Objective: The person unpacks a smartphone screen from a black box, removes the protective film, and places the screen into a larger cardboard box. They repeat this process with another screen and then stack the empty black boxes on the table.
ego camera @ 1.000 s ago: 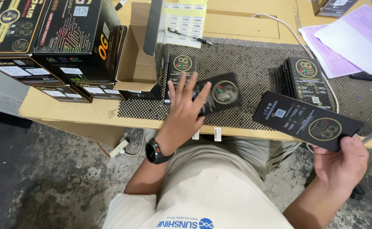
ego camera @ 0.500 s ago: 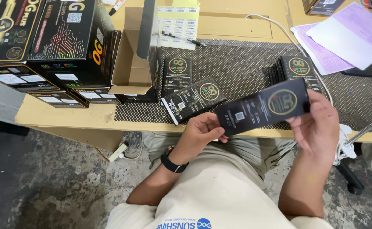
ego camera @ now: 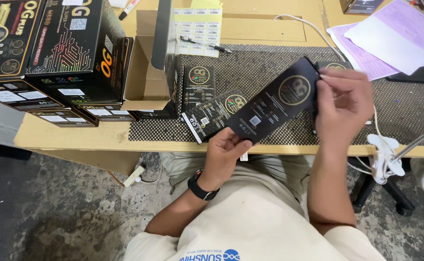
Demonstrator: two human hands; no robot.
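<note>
Head view: looks down past the person's pale shirt and lap to a wooden table edge
Left forearm: rises from the lap, bent at the elbow, a dark wristwatch (ego camera: pixel 202 187) on the wrist
Left hand (ego camera: pixel 224 150): sits just below the table edge, fingers curled and thumb on top, pinching the near lower end of a long flat black packet (ego camera: pixel 275 101)
Right forearm: comes up steeply from the shirt, wrist bent toward the table
Right hand (ego camera: pixel 343 104): fingers curled together, fingertips closed on the far upper end of the same packet, its back toward the camera
Flat black packet: held between both hands above the table, tilted from lower left to upper right, a gold ring emblem and pale print facing up
Mat (ego camera: pixel 270 67): dark woven mat, covers the middle of the table under the packet
Loose packet (ego camera: pixel 214 115): a like black packet lying flat and skewed on the mat, just left of the held one, partly under it in this view
Upright packets (ego camera: pixel 198 84): a short row standing just behind the loose packet, against the open carton
Open carton (ego camera: pixel 149 72): brown inside, flap up, at the mat's left edge
Black boxes (ego camera: pixel 52 53): stacked on the table's left end, beside the carton
Clamp (ego camera: pixel 383 154): white clamp on the near table edge to the right, with a white cable (ego camera: pixel 313 31) running back across the table
Label sheet (ego camera: pixel 198 26): pale sheet of small labels beyond the mat, a pen (ego camera: pixel 204 44) lying at its near edge
Papers (ego camera: pixel 390 36): lilac and white sheets at the far right
</note>
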